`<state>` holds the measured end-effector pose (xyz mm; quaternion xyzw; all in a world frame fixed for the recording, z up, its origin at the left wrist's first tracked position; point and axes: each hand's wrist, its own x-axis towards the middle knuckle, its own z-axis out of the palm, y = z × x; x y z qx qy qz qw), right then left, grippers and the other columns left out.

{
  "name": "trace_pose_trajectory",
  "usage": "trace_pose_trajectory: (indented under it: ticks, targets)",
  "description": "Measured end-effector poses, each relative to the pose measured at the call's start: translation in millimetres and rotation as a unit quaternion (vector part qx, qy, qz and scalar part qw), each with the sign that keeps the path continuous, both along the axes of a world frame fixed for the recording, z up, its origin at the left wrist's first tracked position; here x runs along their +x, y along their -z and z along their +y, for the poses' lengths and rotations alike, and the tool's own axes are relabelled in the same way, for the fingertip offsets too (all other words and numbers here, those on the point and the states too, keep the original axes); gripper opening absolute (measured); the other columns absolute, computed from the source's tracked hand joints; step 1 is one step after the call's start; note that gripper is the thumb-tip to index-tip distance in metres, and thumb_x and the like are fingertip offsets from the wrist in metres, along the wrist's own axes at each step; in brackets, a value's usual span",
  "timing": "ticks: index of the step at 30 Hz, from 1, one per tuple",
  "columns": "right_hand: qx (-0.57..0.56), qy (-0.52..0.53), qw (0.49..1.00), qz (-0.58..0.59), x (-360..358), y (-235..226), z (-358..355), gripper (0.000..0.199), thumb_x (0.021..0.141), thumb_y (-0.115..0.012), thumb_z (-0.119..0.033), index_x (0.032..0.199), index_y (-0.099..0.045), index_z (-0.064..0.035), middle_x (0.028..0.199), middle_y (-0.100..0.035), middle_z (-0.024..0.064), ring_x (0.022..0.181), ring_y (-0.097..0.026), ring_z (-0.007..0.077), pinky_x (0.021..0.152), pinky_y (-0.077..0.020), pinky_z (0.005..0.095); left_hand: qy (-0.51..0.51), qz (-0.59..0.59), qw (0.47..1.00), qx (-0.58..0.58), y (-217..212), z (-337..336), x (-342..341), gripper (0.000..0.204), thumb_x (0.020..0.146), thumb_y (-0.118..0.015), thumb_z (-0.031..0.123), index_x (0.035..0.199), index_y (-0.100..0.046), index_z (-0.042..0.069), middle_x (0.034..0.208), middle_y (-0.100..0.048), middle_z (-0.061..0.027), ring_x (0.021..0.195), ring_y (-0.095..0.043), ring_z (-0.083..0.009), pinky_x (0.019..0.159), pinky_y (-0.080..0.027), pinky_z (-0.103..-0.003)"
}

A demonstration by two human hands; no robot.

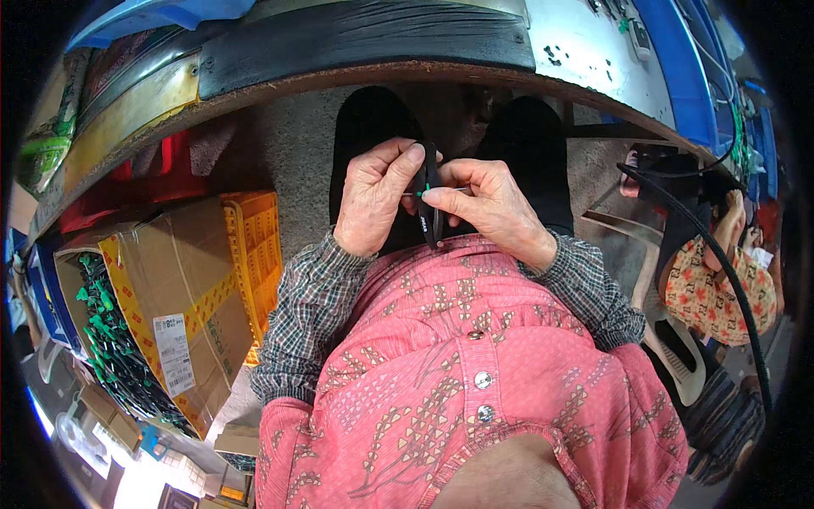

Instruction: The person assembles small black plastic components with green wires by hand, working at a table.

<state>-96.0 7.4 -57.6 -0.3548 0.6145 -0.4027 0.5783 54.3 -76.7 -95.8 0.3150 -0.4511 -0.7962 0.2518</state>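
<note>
at nine o'clock i see a cardboard box point(182, 318) of black and green parts. near centre the left hand point(373, 199) pinches a slim black tool point(428, 199) — held upright over the lap — and the right hand point(492, 208) grips it too, fingertip seemingly on its green spot.

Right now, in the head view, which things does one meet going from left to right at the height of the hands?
Brown cardboard box of green-and-black parts → yellow plastic crate → left hand → slim black part with green tip → right hand → thick black cable.
</note>
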Motion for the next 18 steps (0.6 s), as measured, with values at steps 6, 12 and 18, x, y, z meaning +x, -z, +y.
trace_pose_trajectory:
  ticks: [6,12,18]
  targets:
    - [0.019,-0.004,1.000,-0.007,-4.9,-5.5,1.5,0.028,0.086,-0.068,-0.020,0.098,-0.065,0.0059,0.080,-0.065,0.0038,0.065,-0.055,0.0043,0.056,-0.0458,0.0196,-0.014,-0.001,1.000,0.018,-0.7,-1.6,1.5,0.026,0.096,-0.055,0.028,0.100,-0.066,0.005,0.068,-0.054,0.0064,0.056,-0.046,0.0005,0.047,-0.038,-0.015]
    - [0.026,-0.021,0.999,-0.030,-5.7,-5.4,4.9,0.029,0.083,-0.071,-0.014,0.101,-0.063,0.0065,0.082,-0.065,0.0049,0.071,-0.059,0.0062,0.062,-0.0485,0.0209,-0.023,-0.004,0.999,0.028,-0.5,-2.3,3.1,0.025,0.096,-0.056,0.028,0.099,-0.066,0.005,0.067,-0.055,0.0062,0.055,-0.048,0.0002,0.047,-0.038,-0.015]
    - [0.028,-0.022,0.999,-0.037,-4.9,-3.1,5.2,0.028,0.083,-0.071,-0.013,0.101,-0.063,0.0063,0.083,-0.065,0.0050,0.071,-0.058,0.0063,0.061,-0.0483,0.0213,-0.021,-0.003,0.999,0.024,-0.3,-3.2,2.9,0.026,0.096,-0.056,0.028,0.100,-0.066,0.004,0.069,-0.057,0.0057,0.055,-0.049,0.0001,0.047,-0.038,-0.015]
